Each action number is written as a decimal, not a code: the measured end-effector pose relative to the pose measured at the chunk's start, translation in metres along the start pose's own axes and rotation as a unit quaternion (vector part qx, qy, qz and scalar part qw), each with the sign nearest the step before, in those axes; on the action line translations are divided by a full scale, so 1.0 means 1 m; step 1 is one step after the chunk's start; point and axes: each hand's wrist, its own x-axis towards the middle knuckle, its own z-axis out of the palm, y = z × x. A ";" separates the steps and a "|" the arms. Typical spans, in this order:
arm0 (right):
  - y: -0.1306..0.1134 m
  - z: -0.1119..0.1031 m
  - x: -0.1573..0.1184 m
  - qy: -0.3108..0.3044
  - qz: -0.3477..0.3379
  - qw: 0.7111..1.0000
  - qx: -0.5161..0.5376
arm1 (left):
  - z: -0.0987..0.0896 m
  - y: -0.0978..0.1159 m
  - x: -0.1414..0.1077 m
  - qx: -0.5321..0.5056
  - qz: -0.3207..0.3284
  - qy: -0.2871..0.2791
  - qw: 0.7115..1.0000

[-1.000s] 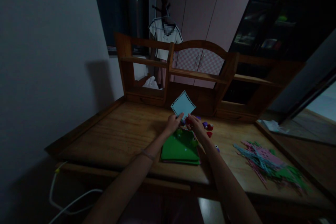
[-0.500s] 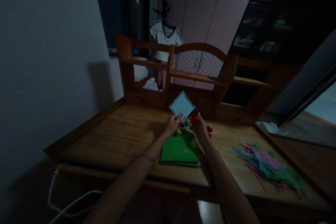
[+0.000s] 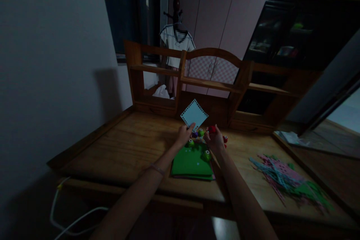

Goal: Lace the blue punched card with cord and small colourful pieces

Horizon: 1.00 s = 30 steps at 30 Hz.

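Observation:
A pale blue square sheet (image 3: 194, 114), with dark holes along its edges, tilts upward in my left hand (image 3: 185, 134), its lower corner pinched by thumb and fingers. My right hand (image 3: 215, 139) is closed around a small red rounded object (image 3: 212, 129), just right of the sheet and apart from it. Below both hands lies a stack of green sheets (image 3: 191, 164). Small green pieces with round eyes, one near the top edge (image 3: 191, 143) and another at the right (image 3: 207, 155), rest on it. A purple piece (image 3: 195, 134) and another green piece (image 3: 200, 132) sit between my hands.
Pink, blue and green strips and scraps (image 3: 287, 180) are heaped on the right of the wooden desk (image 3: 118, 146). Another red piece (image 3: 225, 139) lies beyond my right hand. A wooden shelf unit (image 3: 212, 81) stands along the back. A white cable (image 3: 56, 206) hangs at the lower left.
My right hand has shifted slightly right, away from the sheet, and its fingers have curled in around the red object. The sheet and my left hand stay almost in place.

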 end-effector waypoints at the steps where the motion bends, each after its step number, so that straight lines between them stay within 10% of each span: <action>1: 0.000 0.000 0.000 -0.002 0.005 1.000 -0.001 | 0.000 0.000 0.000 0.001 -0.002 -0.001 1.000; 12: 0.006 0.016 -0.005 0.001 -0.052 0.984 -0.172 | 0.000 0.005 -0.002 -0.014 -0.020 0.001 1.000; 30: 0.002 0.010 -0.007 -0.088 -0.025 0.986 -0.137 | 0.000 0.003 -0.002 0.004 -0.009 0.000 1.000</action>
